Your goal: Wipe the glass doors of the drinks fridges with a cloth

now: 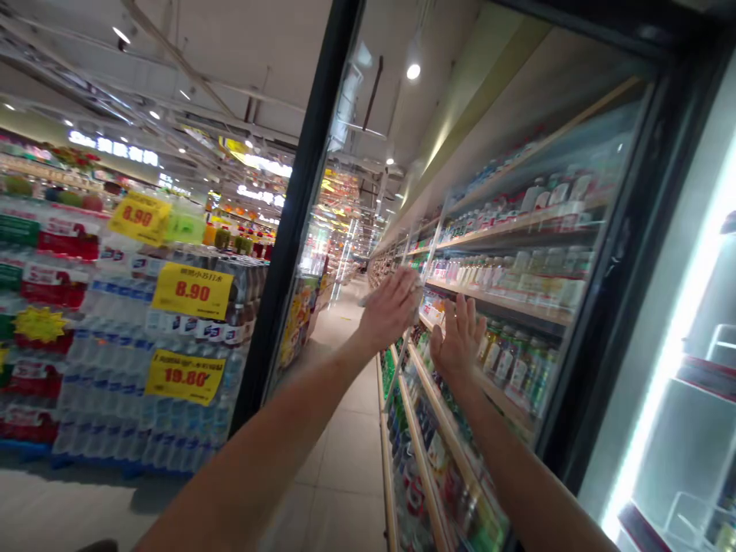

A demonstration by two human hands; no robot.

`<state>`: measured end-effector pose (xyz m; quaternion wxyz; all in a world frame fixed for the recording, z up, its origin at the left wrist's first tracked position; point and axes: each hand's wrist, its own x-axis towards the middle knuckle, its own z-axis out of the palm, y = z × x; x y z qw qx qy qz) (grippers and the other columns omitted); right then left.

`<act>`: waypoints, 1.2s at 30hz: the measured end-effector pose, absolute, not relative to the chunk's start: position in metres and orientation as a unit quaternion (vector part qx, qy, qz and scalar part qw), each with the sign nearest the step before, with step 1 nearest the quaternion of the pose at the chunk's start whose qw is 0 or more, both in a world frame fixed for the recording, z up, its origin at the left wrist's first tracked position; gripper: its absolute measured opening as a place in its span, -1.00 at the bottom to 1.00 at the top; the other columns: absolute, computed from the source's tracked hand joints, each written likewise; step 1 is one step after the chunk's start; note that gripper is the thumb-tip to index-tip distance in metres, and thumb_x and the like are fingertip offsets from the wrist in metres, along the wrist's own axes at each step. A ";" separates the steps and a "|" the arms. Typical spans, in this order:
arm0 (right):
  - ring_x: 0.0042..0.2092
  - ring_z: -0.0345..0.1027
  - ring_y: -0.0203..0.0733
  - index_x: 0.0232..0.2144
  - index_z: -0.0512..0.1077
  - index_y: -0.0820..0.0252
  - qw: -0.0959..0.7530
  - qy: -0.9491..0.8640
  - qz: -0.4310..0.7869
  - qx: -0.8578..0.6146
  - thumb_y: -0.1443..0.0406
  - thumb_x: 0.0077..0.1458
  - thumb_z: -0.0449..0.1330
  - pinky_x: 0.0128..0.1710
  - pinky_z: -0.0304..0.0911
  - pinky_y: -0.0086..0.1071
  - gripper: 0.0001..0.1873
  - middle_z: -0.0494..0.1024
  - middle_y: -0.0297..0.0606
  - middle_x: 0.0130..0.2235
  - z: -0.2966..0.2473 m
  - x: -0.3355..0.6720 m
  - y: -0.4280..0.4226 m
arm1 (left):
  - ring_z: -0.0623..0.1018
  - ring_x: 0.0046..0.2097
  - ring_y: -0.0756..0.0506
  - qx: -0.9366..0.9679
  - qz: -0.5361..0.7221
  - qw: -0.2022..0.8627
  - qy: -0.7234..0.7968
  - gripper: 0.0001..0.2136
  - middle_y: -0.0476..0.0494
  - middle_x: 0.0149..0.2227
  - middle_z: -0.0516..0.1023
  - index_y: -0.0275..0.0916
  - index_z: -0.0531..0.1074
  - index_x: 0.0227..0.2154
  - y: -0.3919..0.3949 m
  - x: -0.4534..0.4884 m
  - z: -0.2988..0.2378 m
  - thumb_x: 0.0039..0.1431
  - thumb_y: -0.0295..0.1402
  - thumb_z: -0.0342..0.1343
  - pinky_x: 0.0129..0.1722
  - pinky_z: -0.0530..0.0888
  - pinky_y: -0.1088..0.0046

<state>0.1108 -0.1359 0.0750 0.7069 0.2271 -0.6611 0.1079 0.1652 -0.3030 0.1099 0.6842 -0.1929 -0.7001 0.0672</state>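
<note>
The glass door [373, 222] of an upright fridge stands open before me, framed in black. My left hand [391, 310] reaches out to the pane, its fingers together over a crumpled pale cloth [416, 290]. Only the cloth's edge shows past my fingertips; the rest is under the hand. Lower and to the right, my right hand [460, 337] is raised at the pane with fingers apart and nothing in it. Whether its palm touches the glass cannot be made out. Shelves of bottled drinks [511, 360] show in the pane behind both hands.
Stacked packs of bottled water [109, 368] stand on the left with yellow price signs [192, 290]. The door's black frame edge [287, 230] runs between them and me. A lit fridge interior [649, 399] with wire racks is at the right. Pale tiled floor [339, 460] lies below.
</note>
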 end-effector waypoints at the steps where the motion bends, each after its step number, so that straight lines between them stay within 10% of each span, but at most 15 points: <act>1: 0.30 -0.08 -0.03 0.22 0.09 0.17 0.709 -0.659 0.107 0.228 0.23 0.17 -0.06 0.23 -0.19 0.02 -0.44 0.22 -0.03 0.22 0.075 0.111 -0.136 | -0.03 0.33 -0.17 -0.213 0.089 0.673 -0.703 -0.65 -0.24 0.24 0.19 -0.25 0.25 0.08 -0.298 0.164 0.105 0.23 -0.37 -0.08 0.23 0.15 0.18; 11: 0.30 -0.07 -0.01 0.22 0.09 0.16 0.701 -0.668 0.116 0.222 0.23 0.17 -0.08 0.22 -0.19 0.04 -0.44 0.21 -0.05 0.22 0.075 0.112 -0.137 | -0.08 0.33 -0.22 -0.051 -0.037 0.751 -0.657 -0.62 -0.32 0.26 0.10 -0.29 0.25 0.06 -0.381 0.185 0.152 0.15 -0.41 -0.05 0.26 0.08 0.06; 21: 0.30 -0.07 -0.01 0.21 0.11 0.20 0.713 -0.653 0.107 0.231 0.23 0.18 -0.06 0.23 -0.18 0.02 -0.45 0.21 -0.02 0.23 0.074 0.109 -0.134 | 0.03 0.31 -0.19 -0.239 0.130 0.673 -0.688 -0.67 -0.24 0.22 0.21 -0.26 0.28 0.05 -0.314 0.172 0.114 0.23 -0.38 -0.08 0.23 0.16 0.18; 28: 0.31 -0.09 -0.02 0.21 0.12 0.22 0.714 -0.654 0.101 0.229 0.23 0.19 -0.06 0.24 -0.18 0.02 -0.46 0.21 -0.02 0.22 0.074 0.111 -0.136 | -0.06 0.33 -0.22 -0.045 -0.026 0.761 -0.646 -0.63 -0.31 0.26 0.09 -0.29 0.23 0.06 -0.379 0.183 0.155 0.17 -0.41 -0.07 0.25 0.10 0.08; 36: 0.29 -0.06 -0.02 0.22 0.09 0.21 0.730 -0.637 0.097 0.229 0.21 0.20 -0.05 0.23 -0.19 0.02 -0.45 0.24 -0.01 0.21 0.074 0.108 -0.136 | 0.06 0.31 -0.21 -0.214 0.120 0.674 -0.697 -0.65 -0.23 0.24 0.19 -0.29 0.28 0.05 -0.286 0.161 0.136 0.21 -0.37 -0.07 0.23 0.17 0.16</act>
